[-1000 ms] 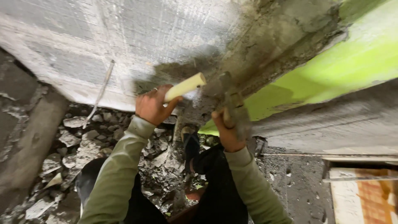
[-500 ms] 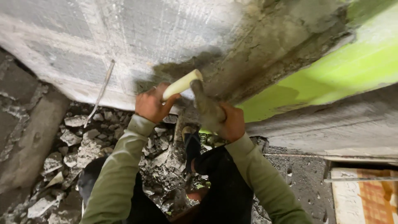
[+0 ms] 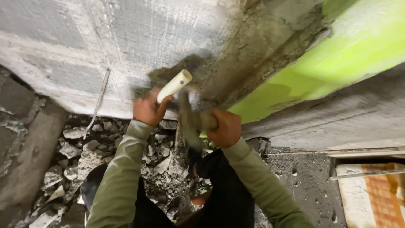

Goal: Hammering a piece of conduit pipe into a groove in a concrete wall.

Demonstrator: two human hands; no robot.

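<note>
One head-worn view, looking steeply down, close on hands, wall and rubble

Both arms raised; left hand and right hand clenched into fists

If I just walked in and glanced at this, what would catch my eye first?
Probably the bright green band running across the grey wall at upper right. Then, at centre, the left hand gripping a pale tube against the wall and the right hand holding a motion-blurred tool, above broken rubble.
</note>
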